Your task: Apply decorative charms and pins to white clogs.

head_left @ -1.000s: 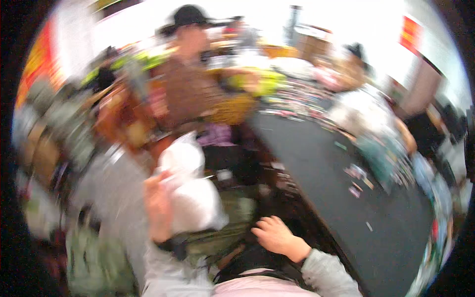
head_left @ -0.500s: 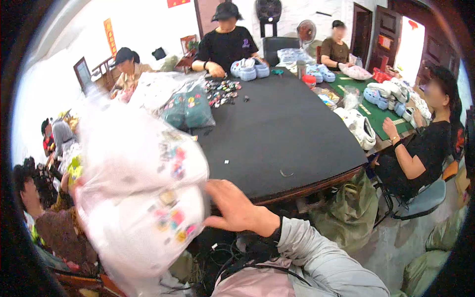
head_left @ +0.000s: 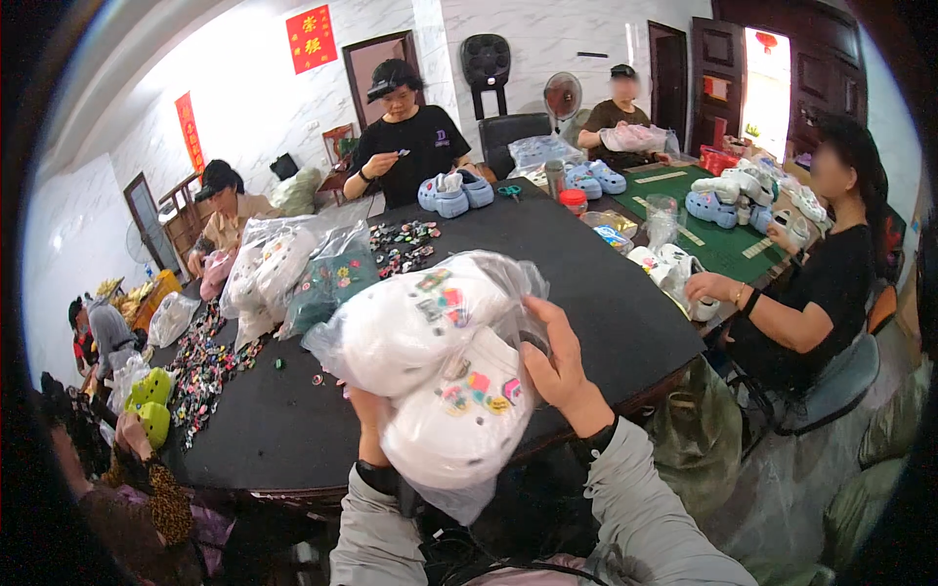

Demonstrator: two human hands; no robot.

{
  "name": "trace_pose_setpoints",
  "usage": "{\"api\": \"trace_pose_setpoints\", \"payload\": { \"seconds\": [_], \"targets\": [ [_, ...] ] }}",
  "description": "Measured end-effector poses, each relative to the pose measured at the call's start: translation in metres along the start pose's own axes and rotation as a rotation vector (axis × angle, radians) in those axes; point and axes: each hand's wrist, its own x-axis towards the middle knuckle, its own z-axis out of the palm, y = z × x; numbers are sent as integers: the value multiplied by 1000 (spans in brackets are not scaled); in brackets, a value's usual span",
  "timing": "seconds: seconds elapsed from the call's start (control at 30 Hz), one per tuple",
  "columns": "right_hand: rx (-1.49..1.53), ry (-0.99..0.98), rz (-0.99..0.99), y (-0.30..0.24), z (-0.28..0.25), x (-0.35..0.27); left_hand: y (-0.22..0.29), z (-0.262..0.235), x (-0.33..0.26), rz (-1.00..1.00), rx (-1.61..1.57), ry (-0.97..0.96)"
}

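Clear plastic is what both hands are gripping: a thin see-through bag [head_left: 430, 361] with a pair of white clogs [head_left: 459, 415] inside, each dotted with small coloured charms. The bag is held up in the air over the near edge of the black counter [head_left: 586, 273], not resting on it. The right hand [head_left: 567, 376] is pressed against the bag's right side, its fingers [head_left: 559, 327] spread apart and curled onto the film near the upper clog. The left hand [head_left: 371, 415] sits underneath at the left; its fingers are hidden behind the bag, so I cannot tell whether they are closed on the plastic or merely cupping it.

To handle this well, I judge the load should be carried from below, since the film looks thin and the clogs bulky; pulling on the film alone risks a tear or a slip. Keeping the open end upward would stop the clogs sliding out. The loose charms [head_left: 205, 361] scattered on the left of the counter and the other filled bags [head_left: 293, 273] beyond are worth keeping clear of
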Motion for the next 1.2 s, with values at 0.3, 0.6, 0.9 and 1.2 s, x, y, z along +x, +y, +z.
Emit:
{"api": "trace_pose_setpoints", "payload": {
  "seconds": [0.3, 0.6, 0.9, 1.2],
  "targets": [
    [-459, -367, -229, 53, -4, 28, 7, -5, -40, -509, 44, 282],
    [-573, -341, -7, 40, -31, -25, 43, -47, -58, -144, 508, 366],
    [-582, -346, -33, 62, -27, 4, 36, -10, -85, 18, 1147, 56],
    [-398, -536, 266, 87, 19, 41, 42, 24, -116, 12, 1240, -321]
  ]
}}
